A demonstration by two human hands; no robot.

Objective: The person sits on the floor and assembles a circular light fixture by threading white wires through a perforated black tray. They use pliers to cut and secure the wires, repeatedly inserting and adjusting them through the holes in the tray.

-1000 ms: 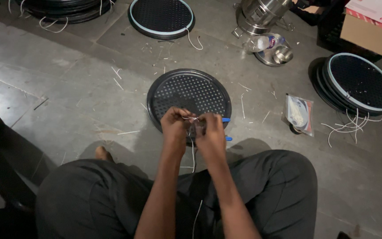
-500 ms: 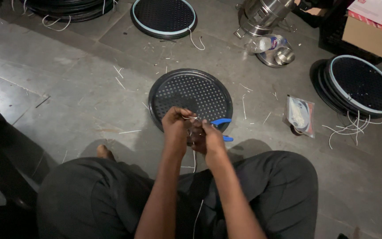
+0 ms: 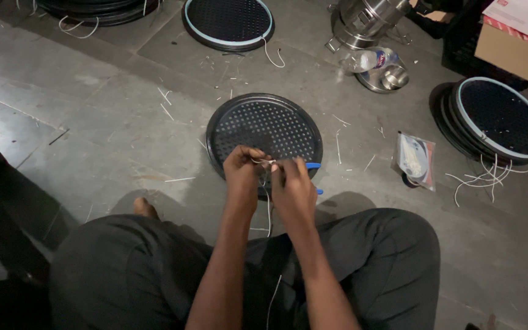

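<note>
Dark-trousered knees up close, left hand and right hand side by side, fingers of both pinching a thin white cord over the near rim of a perforated round black tray on the floor, blue-handled tool just beside, stacked trays further off right

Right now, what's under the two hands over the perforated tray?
A thin white cord pinched between left hand and right hand, hanging down; blue-handled scissors poke out beside them on the round black perforated tray. The tray's near rim and the scissor blades are covered.
</note>
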